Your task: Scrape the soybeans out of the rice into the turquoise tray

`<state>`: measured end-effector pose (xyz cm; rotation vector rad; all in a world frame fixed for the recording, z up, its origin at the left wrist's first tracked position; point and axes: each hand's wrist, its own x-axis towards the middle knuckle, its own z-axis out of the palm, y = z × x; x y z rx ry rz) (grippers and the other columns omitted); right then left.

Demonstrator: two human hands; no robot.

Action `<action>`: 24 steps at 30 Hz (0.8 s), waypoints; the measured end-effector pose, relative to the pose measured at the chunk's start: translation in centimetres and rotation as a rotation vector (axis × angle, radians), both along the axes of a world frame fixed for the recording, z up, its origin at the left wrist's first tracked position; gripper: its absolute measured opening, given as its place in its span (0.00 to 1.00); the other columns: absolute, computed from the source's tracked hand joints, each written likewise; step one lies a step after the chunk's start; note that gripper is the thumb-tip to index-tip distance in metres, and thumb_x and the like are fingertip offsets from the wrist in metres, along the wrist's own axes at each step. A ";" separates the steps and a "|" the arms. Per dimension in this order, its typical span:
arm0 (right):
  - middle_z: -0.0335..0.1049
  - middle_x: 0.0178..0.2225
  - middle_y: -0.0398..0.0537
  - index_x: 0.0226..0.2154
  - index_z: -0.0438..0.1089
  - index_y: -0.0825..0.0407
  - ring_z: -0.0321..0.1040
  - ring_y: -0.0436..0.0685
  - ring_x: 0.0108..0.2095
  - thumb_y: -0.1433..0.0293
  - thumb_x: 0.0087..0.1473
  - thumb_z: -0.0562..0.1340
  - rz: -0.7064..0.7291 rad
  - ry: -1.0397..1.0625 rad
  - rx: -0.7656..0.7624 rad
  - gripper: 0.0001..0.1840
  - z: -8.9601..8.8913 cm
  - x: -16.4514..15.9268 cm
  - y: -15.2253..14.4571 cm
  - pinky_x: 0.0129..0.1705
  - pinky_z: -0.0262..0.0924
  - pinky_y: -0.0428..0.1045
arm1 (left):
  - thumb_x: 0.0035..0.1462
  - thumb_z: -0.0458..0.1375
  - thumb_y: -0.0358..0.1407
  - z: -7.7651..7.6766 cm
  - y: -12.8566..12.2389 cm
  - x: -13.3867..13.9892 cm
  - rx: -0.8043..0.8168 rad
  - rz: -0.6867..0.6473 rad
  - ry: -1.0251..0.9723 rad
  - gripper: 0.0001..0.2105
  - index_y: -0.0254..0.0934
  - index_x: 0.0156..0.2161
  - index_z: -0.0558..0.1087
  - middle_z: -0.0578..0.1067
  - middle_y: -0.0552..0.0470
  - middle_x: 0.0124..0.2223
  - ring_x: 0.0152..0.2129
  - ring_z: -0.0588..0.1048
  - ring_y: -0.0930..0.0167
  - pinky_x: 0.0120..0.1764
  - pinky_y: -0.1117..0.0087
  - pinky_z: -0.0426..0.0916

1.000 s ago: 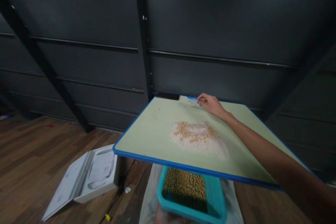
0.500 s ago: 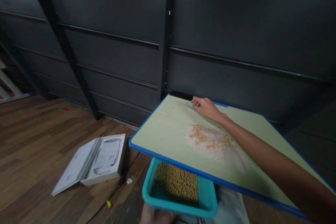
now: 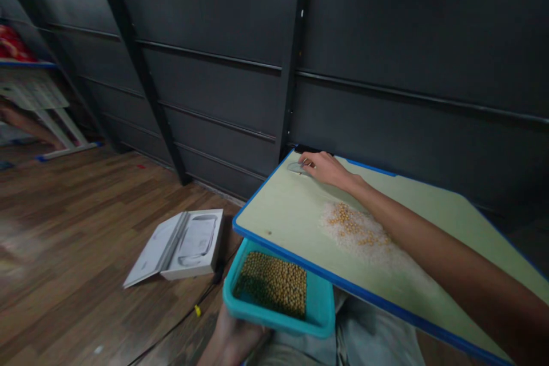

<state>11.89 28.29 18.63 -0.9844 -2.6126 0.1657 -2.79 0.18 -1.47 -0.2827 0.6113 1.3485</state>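
My left hand [image 3: 240,334] supports a turquoise plastic basket [image 3: 322,311] from below, its fingers partly hidden beneath it. Round tan beans [image 3: 274,283] cover much of the basket's bottom. The basket hangs just under the near left edge of a pale green tabletop [image 3: 274,206] with a blue rim. At the far left corner of that top, my right hand [image 3: 323,168] has its fingers bent onto a small clear, flat piece [image 3: 295,168]. Beneath my right forearm spreads a pile of white grains [image 3: 364,240] with yellow beans [image 3: 345,220] on it.
A black strip [image 3: 302,149] lies at the table's far edge, partly behind my hand. On the wooden floor to the left are an open white box [image 3: 193,246] and a black cable [image 3: 171,329]. A dark panelled wall [image 3: 214,86] stands behind. Another person's leg [image 3: 30,126] shows under another table.
The view has turned left. My right hand has shifted left along the far edge with the clear piece. The basket has moved left relative to the table, and a small speck now shows near its front edge.
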 end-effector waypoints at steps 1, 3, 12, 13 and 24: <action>0.80 0.41 0.52 0.45 0.76 0.49 0.75 0.61 0.40 0.72 0.58 0.61 0.033 -0.011 -0.018 0.13 0.2 0.1 -0.7 0.42 0.65 0.53 | 0.59 0.54 0.32 0.2 0.0 -0.3 -0.012 -0.001 0.017 0.09 0.36 0.36 0.78 0.84 0.47 0.30 0.39 0.82 0.59 0.47 0.53 0.75; 0.80 0.40 0.49 0.44 0.76 0.48 0.76 0.59 0.39 0.71 0.57 0.62 0.102 -0.032 -0.052 0.12 0.9 0.4 -2.3 0.41 0.66 0.51 | 0.59 0.54 0.31 0.7 -0.1 -0.9 -0.032 0.004 0.071 0.09 0.35 0.34 0.78 0.84 0.48 0.29 0.36 0.82 0.60 0.43 0.55 0.76; 0.80 0.40 0.47 0.46 0.75 0.47 0.76 0.59 0.38 0.70 0.59 0.60 0.132 -0.061 0.001 0.14 3.9 2.3 -6.6 0.38 0.64 0.50 | 0.63 0.52 0.37 2.6 -1.0 -2.4 0.013 -0.010 0.249 0.13 0.32 0.40 0.78 0.84 0.47 0.30 0.24 0.81 0.65 0.38 0.57 0.78; 0.80 0.40 0.46 0.47 0.75 0.46 0.76 0.59 0.38 0.70 0.59 0.60 0.122 -0.061 0.012 0.14 4.0 2.6 -6.8 0.37 0.64 0.50 | 0.63 0.53 0.37 2.6 -1.1 -2.3 0.020 -0.006 0.249 0.13 0.32 0.40 0.78 0.85 0.47 0.31 0.26 0.81 0.64 0.39 0.56 0.77; 0.80 0.39 0.49 0.45 0.77 0.48 0.76 0.58 0.33 0.66 0.58 0.62 -0.136 0.245 0.000 0.14 3.5 13.3 -8.1 0.38 0.69 0.54 | 0.59 0.54 0.35 -0.7 -0.9 5.6 0.227 -0.178 0.009 0.12 0.37 0.43 0.79 0.84 0.43 0.44 0.53 0.75 0.54 0.58 0.43 0.64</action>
